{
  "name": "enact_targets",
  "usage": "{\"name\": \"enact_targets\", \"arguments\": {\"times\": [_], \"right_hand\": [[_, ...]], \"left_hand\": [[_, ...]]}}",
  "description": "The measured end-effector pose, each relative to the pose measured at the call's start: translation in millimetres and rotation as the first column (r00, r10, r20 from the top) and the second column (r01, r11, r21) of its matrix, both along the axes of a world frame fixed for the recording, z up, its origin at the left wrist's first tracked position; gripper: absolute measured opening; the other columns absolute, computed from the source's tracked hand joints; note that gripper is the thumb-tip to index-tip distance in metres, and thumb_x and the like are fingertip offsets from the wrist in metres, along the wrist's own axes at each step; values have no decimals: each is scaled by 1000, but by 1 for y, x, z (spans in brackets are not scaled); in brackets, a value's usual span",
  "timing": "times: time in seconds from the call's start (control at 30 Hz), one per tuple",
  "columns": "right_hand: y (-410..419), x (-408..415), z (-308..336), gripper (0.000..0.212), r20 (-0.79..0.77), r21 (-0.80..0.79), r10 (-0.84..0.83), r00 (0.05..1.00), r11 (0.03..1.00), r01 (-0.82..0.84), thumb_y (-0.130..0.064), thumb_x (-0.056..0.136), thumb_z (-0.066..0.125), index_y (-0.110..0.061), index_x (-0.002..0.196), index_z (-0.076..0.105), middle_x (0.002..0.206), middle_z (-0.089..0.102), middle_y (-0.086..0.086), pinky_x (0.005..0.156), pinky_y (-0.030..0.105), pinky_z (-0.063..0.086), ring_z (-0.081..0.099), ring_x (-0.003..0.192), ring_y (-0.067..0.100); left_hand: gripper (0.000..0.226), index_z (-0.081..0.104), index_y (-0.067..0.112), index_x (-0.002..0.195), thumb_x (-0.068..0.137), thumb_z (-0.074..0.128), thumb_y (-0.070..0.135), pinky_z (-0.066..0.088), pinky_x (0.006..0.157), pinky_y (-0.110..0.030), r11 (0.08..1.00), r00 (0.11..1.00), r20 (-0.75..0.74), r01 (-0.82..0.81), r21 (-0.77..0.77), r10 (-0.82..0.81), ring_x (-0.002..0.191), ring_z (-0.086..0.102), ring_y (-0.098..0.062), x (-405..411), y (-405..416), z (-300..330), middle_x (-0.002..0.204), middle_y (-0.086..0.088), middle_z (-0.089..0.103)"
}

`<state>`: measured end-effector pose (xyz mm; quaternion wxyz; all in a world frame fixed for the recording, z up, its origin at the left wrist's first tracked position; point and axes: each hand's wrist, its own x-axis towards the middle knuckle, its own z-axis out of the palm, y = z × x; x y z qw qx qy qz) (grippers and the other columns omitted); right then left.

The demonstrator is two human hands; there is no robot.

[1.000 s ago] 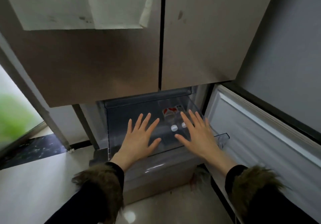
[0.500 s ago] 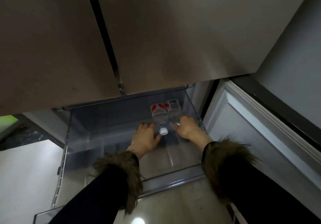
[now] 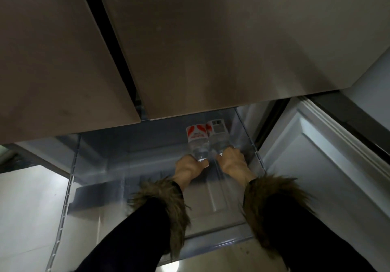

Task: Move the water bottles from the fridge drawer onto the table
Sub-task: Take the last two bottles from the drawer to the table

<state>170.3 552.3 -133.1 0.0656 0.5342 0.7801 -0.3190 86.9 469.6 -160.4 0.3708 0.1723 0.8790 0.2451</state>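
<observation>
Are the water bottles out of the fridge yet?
Not yet. The drawer is already pulled open. The left hand grips one bottle and the right hand grips the other bottle, both lying in the drawer. Lifting them out and carrying them to the table is left.

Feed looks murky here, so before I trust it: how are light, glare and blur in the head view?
Head view: dim overall; the clear plastic fridge drawer is shadowed, yet the two clear water bottles with red-and-white labels read clearly. Left hand and right hand are slightly soft. Glare on the pale floor; wide-angle bending at the edges.
</observation>
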Motion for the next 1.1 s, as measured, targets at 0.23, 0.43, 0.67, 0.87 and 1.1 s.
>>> {"name": "enact_targets", "arguments": {"times": [0.23, 0.43, 0.67, 0.87, 1.1], "right_hand": [[-14, 11, 9, 31, 19, -91, -41, 999, 995, 43, -26, 84, 63, -6, 108, 60, 110, 64, 12, 78, 32, 50, 63, 98, 27], [-30, 24, 50, 36, 46, 4, 92, 995, 996, -92, -29, 85, 61, -7, 115, 58, 118, 61, 11, 82, 30, 49, 59, 106, 27], [-48, 34, 115, 44, -63, 290, 201, 978, 941, -175, -31, 84, 60, -1, 114, 48, 112, 61, 18, 67, 33, 43, 59, 101, 35], [-65, 44, 145, 32, -116, 502, 305, 945, 839, -210, -31, 86, 54, -3, 100, 47, 108, 61, 17, 64, 33, 35, 58, 95, 37], [-75, 49, 149, 34, -227, 434, 342, 912, 874, -219, -37, 83, 60, -6, 92, 51, 93, 63, 13, 65, 40, 52, 61, 83, 29]], "left_hand": [[38, 60, 1, 106, 76, 71, 22, 53, 78, -36, 942, 942, 167, -312, 121, 291, 92, 63, -29, -7, -32, 1, 104, -17, 66], [67, 52, 2, 117, 68, 72, 43, 48, 80, -30, 923, 957, 22, -286, 258, 290, 102, 60, -31, -14, -60, 44, 114, -13, 63], [58, 50, -3, 115, 78, 63, 39, 46, 81, -36, 976, 944, -286, -114, 183, 164, 106, 56, -39, -12, -93, 125, 116, -23, 59], [50, 45, 4, 113, 81, 61, 38, 45, 70, -35, 991, 853, -522, 50, 121, 20, 93, 58, -37, -5, -130, 165, 107, -20, 60], [36, 45, 8, 100, 81, 61, 34, 40, 58, -33, 975, 777, -626, 187, 119, -73, 73, 55, -27, 3, -147, 179, 84, -7, 55]]}}
